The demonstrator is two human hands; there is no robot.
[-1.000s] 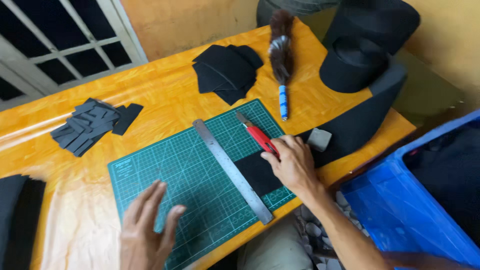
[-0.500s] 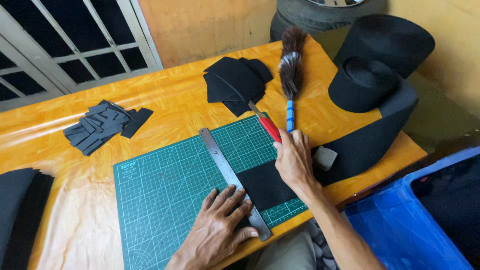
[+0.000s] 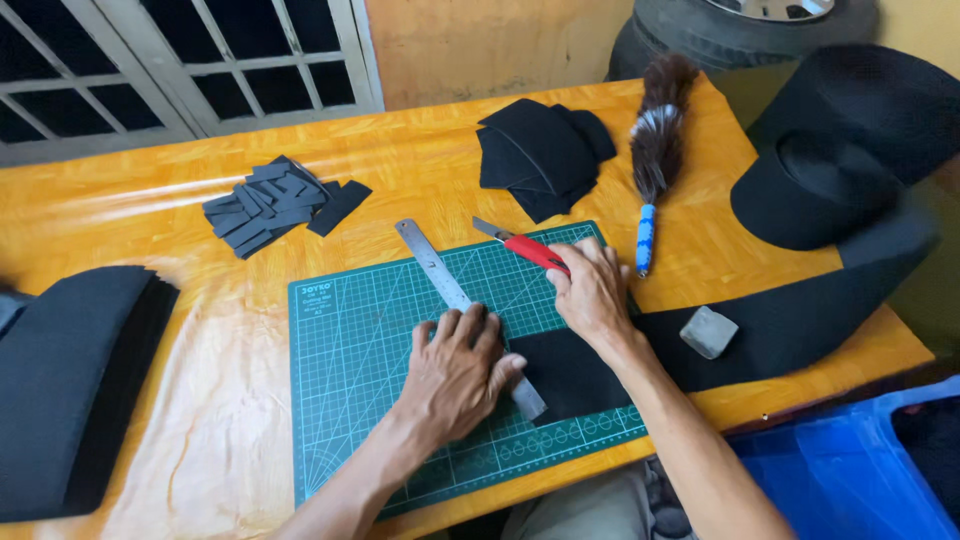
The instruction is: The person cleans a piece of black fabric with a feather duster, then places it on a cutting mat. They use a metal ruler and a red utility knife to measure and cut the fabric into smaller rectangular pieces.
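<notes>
**Steel ruler pinned flat on the cutting mat, knife at its edge**

Head view: the steel ruler (image 3: 455,293) lies slantwise on the green cutting mat (image 3: 350,380), its top end poking just past the mat's far edge onto the orange table (image 3: 150,230). The left hand (image 3: 455,375) lies spread, palm down, over the ruler's lower half, so that stretch is hidden; only the bottom tip shows again below the thumb. It presses flat and does not curl around anything.

The right hand (image 3: 592,295) is closed around a red-handled utility knife (image 3: 525,245), just right of the ruler. The handle's rear is buried in the fist, and only its front and the blade stick out toward the ruler's upper part. Whether the blade tip touches the mat is hard to make out.

A black foam strip (image 3: 800,315) runs from the big roll (image 3: 850,150) at the right across the table onto the mat, passing under the right wrist and ending against the ruler's right edge beneath the left hand.

A grey block (image 3: 708,331) rests on the strip. Farther off lie a feather duster (image 3: 655,150), a stack of black cut sheets (image 3: 540,155) and a heap of small dark strips (image 3: 275,205). A black pile (image 3: 70,380) at the left and a blue bin (image 3: 850,470) at the lower right are both cut off by the frame.
</notes>
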